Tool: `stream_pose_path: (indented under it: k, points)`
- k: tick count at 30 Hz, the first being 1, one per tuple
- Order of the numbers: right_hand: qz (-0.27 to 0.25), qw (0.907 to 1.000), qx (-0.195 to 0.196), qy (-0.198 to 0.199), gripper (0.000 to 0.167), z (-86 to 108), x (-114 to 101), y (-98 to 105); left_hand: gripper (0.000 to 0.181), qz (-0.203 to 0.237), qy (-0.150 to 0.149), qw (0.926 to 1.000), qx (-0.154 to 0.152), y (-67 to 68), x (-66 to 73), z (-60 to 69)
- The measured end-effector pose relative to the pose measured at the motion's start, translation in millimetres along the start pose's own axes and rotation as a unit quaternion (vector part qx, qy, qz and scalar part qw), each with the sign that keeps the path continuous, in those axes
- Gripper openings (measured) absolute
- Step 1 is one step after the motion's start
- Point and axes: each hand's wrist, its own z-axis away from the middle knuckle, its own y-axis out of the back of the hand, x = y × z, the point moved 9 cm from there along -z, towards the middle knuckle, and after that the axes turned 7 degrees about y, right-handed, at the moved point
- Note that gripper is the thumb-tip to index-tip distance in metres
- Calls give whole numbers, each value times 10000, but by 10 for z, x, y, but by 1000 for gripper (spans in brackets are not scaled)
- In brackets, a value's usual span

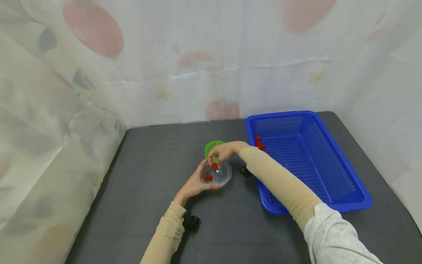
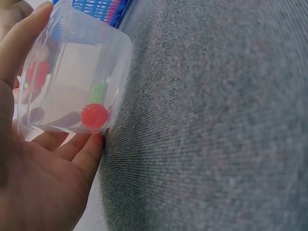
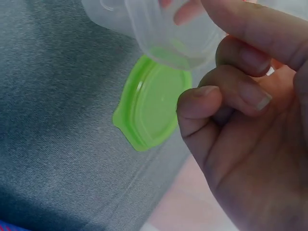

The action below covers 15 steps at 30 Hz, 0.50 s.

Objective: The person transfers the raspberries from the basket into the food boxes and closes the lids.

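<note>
My left hand [image 1: 192, 185] grips a small clear plastic container [image 1: 225, 176], thumb on the near side and fingers around the far side. One red raspberry [image 2: 94, 115] lies on the container's bottom. Over the opening, my right hand [image 1: 223, 151] pinches another raspberry [image 1: 214, 165] with its fingertips pointing down. That raspberry is mostly hidden in the right wrist view. Just behind the container, a green lid [image 3: 154, 103] lies on the table, partly covered by the right hand in the head view.
A large blue basket [image 1: 303, 157] stands at the right, under my right forearm. Several raspberries [image 1: 262, 146] lie at its left end. The dark grey table [image 1: 151, 176] meets printed curtains [image 1: 197, 88] at the back and sides.
</note>
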Motion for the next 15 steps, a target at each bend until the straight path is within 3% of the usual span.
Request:
stream_pose_path:
  k: [5,15]
  points:
    - [112,9997,-97,-185,29,-9,33,-66,98,7,-106,9999,96,1,3,-14]
    - [246,9989,158,-368,30,-4,28,-55,105,175,-570,9978,273,11,0,-26]
